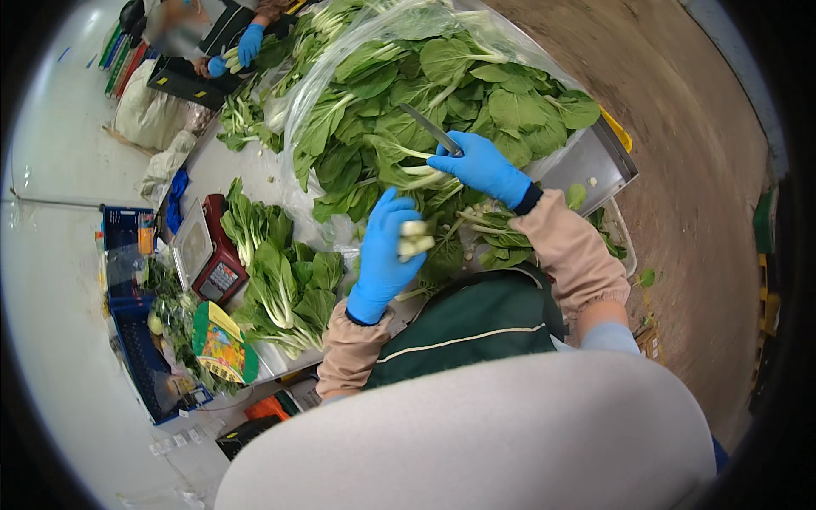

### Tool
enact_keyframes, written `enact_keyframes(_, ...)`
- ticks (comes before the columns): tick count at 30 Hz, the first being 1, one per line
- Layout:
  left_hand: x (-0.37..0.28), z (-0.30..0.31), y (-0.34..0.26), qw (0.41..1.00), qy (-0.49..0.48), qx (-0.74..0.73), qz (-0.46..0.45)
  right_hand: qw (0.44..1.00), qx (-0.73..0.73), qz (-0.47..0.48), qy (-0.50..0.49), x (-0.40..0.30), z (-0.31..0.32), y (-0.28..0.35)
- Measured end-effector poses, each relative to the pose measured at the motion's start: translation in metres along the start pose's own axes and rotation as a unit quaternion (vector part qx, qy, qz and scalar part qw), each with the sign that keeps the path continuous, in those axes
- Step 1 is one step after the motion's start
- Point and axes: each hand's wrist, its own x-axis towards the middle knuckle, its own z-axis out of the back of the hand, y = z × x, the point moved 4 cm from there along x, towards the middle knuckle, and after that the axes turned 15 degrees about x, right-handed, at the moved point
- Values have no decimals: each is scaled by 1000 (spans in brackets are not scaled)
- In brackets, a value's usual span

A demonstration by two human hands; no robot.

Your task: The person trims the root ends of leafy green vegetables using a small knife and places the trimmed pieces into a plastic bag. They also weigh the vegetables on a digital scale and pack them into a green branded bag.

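Observation:
My left hand point(387, 252), in a blue glove, is closed around a small bunch of leafy greens; their pale cut stem ends point(415, 240) face up and are slightly blurred. A knife point(430, 129) is gripped in my blue-gloved right hand point(488, 167), its blade pointing up and left over the pile. White stalks of leafy greens point(417, 171) lie right at the fingers of that hand; whether it also pinches them I cannot tell. Before me a big heap of leafy greens point(516, 111) spreads on an opened clear plastic bag point(296, 121).
Bunched greens point(280, 280) lie left of me beside a red weighing scale point(220, 277). Blue crates point(143, 357) stand further left. A co-worker's gloved hand point(250, 44) holds greens at the far end. The metal table's raised edge point(615, 150) runs along the right.

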Motion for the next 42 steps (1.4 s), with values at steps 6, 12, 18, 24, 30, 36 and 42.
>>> enact_keyframes(6,19,-10,-13,996,-7,82,-47,982,188,-12,22,-45,-14,36)
enact_keyframes(12,18,8,-13,987,68,-149,-5,913,-226,332,-71,-84,-2,49)
enact_keyframes(18,6,2,-12,936,111,-317,108,880,-361,305,-31,-90,-10,48)
enact_keyframes(24,7,7,-16,948,128,-288,46,895,-371,240,-60,-84,1,28)
enact_keyframes(30,15,3,-7,934,173,-312,32,982,-7,186,-24,-87,26,41)
enact_keyframes(36,34,3,-4,886,229,-402,28,941,170,154,247,-57,8,55)
enact_keyframes(42,45,1,20,854,163,-478,128,993,-44,88,70,-23,18,60)
